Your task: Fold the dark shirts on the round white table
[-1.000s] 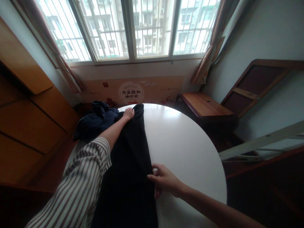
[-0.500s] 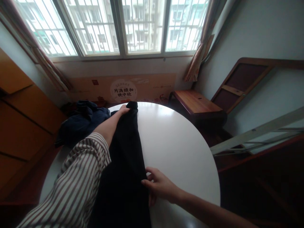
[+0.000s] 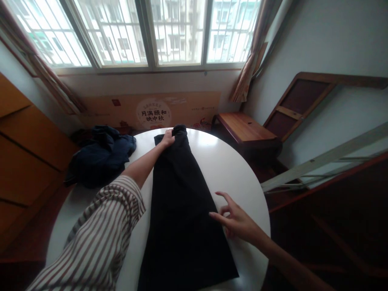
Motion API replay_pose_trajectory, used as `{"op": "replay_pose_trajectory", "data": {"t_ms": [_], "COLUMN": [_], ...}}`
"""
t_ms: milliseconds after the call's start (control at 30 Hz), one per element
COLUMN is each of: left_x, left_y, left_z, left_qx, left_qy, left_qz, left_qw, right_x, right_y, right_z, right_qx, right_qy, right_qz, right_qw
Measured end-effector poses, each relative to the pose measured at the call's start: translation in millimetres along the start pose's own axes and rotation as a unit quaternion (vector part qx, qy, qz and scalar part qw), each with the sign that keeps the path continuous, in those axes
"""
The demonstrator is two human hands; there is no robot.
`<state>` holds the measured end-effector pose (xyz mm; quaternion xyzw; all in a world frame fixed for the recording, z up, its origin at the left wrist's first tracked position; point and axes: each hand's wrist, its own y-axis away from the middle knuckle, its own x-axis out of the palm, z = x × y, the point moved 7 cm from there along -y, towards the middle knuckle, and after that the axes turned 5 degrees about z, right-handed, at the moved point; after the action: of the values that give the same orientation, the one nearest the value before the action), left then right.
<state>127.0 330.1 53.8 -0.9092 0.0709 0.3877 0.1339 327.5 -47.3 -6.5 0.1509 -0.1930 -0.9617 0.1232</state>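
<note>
Black trousers (image 3: 182, 210), folded lengthwise into a long dark strip, lie across the round white table (image 3: 218, 161). My left hand (image 3: 167, 138) grips their bunched far end near the table's back edge, its fingers closed on the cloth. Beside their right edge is my right hand (image 3: 235, 218), thumb and index finger spread apart, holding nothing. The thumb tip is at the edge of the cloth; whether it touches I cannot tell. The near end of the trousers spreads wider and runs towards the bottom of the view.
A heap of dark blue clothing (image 3: 103, 155) rests at the table's back left. Beyond the table's right side stand a low wooden stand (image 3: 247, 127) and a pale slanted rail (image 3: 315, 157). Orange-brown cabinets (image 3: 27, 141) line the left, and a barred window (image 3: 172, 32) spans the back.
The trousers have moved right and their near end has swung out to the right. My left hand, still gripping, shifted right. My right hand let go of the edge and its fingers opened.
</note>
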Motion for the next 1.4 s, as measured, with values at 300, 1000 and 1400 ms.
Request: {"op": "replay_pose_trajectory", "data": {"t_ms": [300, 1000, 1400], "left_x": [-23, -47, -16], "left_y": [360, 483, 129], "left_z": [-80, -91, -20], "left_qx": [0.327, 0.385, 0.230], "left_qy": [-0.118, -0.175, -0.255], "left_qz": [0.225, 0.172, 0.227], "left_qw": [0.910, 0.890, 0.911], "right_x": [47, 42, 73], "right_y": [85, 108, -113], "right_z": [-14, 18, 185], "right_qx": [-0.166, -0.371, -0.364], "right_qy": [0.354, 0.548, 0.499], "right_qz": [0.033, 0.035, 0.048], "right_qw": [0.920, 0.748, 0.785]}}
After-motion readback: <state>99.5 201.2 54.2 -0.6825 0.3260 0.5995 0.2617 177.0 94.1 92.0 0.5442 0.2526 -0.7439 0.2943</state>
